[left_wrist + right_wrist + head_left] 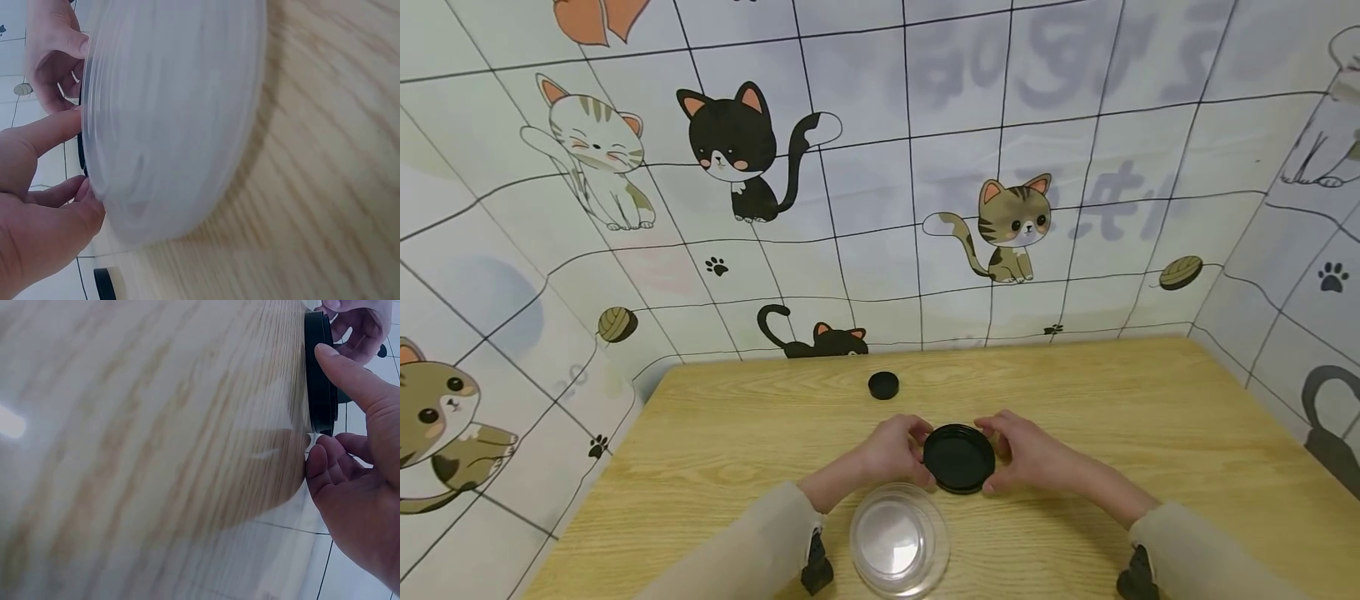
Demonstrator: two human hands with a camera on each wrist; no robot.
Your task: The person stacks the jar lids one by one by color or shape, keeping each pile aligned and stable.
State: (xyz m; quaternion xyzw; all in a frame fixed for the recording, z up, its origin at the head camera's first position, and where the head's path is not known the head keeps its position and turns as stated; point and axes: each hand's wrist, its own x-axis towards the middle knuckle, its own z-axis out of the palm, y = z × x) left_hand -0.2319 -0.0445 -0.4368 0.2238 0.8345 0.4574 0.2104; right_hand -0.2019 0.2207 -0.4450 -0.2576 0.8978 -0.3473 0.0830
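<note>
A shallow round black dish (958, 458) with a raised rim sits between my two hands on the table. My left hand (895, 451) grips its left side, thumb and fingers curled at the rim. On the opposite side my right hand (1028, 452) holds the rim, with the thumb (344, 369) along the near side and the other fingers bent at the far edge. Just in front of the left hand stands a clear round plastic container (898, 540). It fills much of the left wrist view and hides part of the dish there.
A small black round cap (883, 385) lies farther back on the wooden table (760, 417). Behind and at both sides hangs a white cloth (872, 183) with a grid and cartoon cats. Dark straps (817, 567) show at the sleeves.
</note>
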